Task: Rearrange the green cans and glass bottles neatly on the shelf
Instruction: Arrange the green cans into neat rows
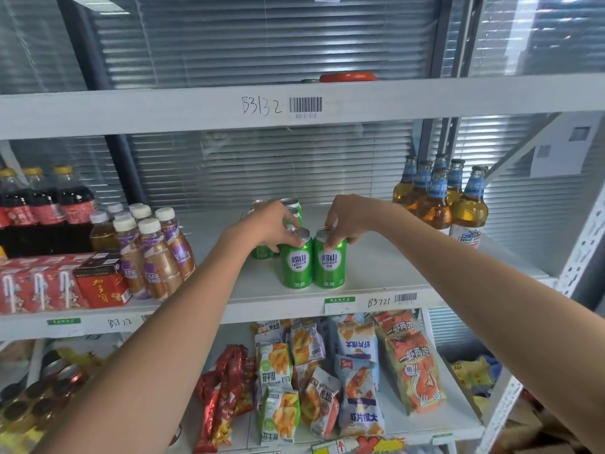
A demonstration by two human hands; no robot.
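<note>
Head view shows the person reaching both arms to the middle shelf (376,267), at the centre of the frame. The left hand (268,226) pinches the rim of the left front can (296,260), and the right hand (348,217) pinches the rim of the right front can (330,262); both sets of fingers are closed on the can tops from above. The two green cans stand upright, touching side by side near the shelf's front edge, labels facing out. More green cans (291,208) stand behind them, partly hidden by the left hand.

The step in hand appears to be squaring up the front pair of cans. The next move likely calls for lining the back cans up behind them, then turning to the glass bottles (442,198), which cluster loosely at the right of the same shelf, well apart from the cans.

Each front can reads "LAOSHAN" under two large Chinese characters. The shelf edge below carries a handwritten "B5721" (379,302) beside a barcode; the upper shelf edge reads "B3132" (261,105), with "B3-1-3-2" printed under its barcode. The bottle labels are too blurred to read.
</note>
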